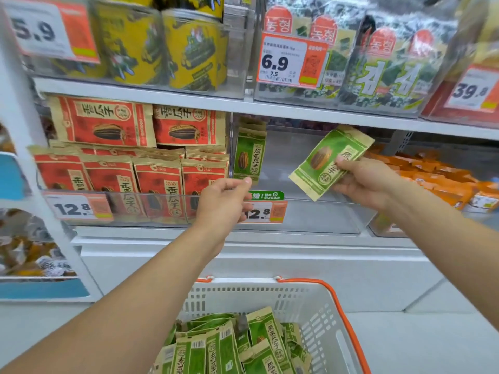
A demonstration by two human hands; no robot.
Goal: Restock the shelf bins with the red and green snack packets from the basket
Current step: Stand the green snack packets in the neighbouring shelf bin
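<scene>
1. The clear bin [310, 211] on the middle shelf is the landmark here, and it's mostly bare inside.
2. Directly left of it, a second bin is packed with red packets [159, 182], standing in rows.
3. Below it sits the white basket [318, 314] with orange handles, full of green packets [259, 344].
4. Right hand [364, 182], grip pinched on a tilted green packet [330, 160], hovers over the bin's middle.
5. Left hand [224, 201] reaches the bin's left end, fingers pinching the bottom of an upright green packet [249, 155] leaning against the left wall.
6. A 12.8 price tag [266, 209] hangs on the bin's front.
</scene>
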